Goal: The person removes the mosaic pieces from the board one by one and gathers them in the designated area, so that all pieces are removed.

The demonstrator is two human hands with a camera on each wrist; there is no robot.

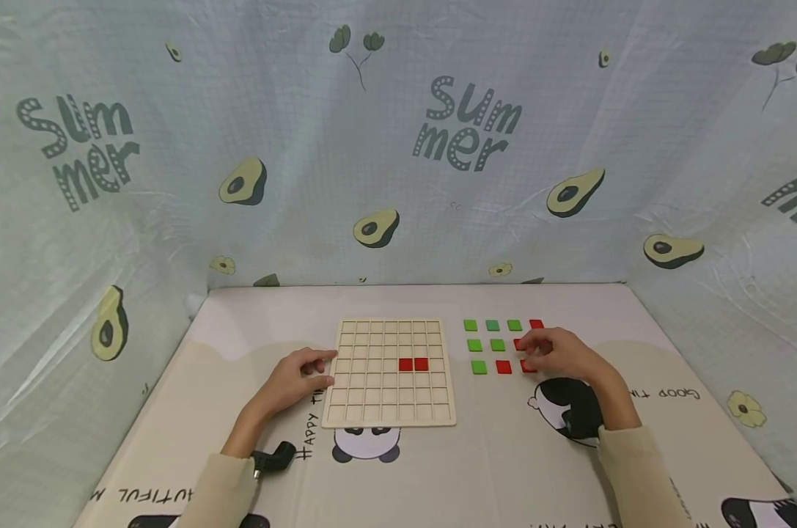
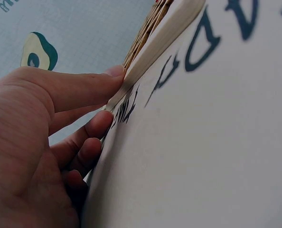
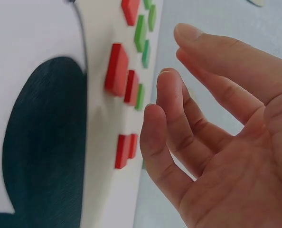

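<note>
A square wooden grid board point(image 1: 365, 397) lies on the table with two red square tiles point(image 1: 413, 364) side by side in its cells. My left hand point(image 1: 297, 378) is at the board's left edge; in the left wrist view, a fingertip touches the pale wooden side point(image 2: 153, 59). My right hand point(image 1: 562, 353) hovers over red tiles at the right of the loose rows, partly covering them in the head view. In the right wrist view, nothing is between its spread, slightly bent fingers, and a red tile point(image 3: 116, 70) lies apart from them.
Green tiles point(image 1: 479, 367) and red tiles lie in rows right of the board. A black object point(image 1: 276, 457) is by the left wrist. The tablecloth point(image 1: 477, 469) has panda prints and lettering. Curtains with avocado prints point(image 1: 372, 227) stand behind and at both sides.
</note>
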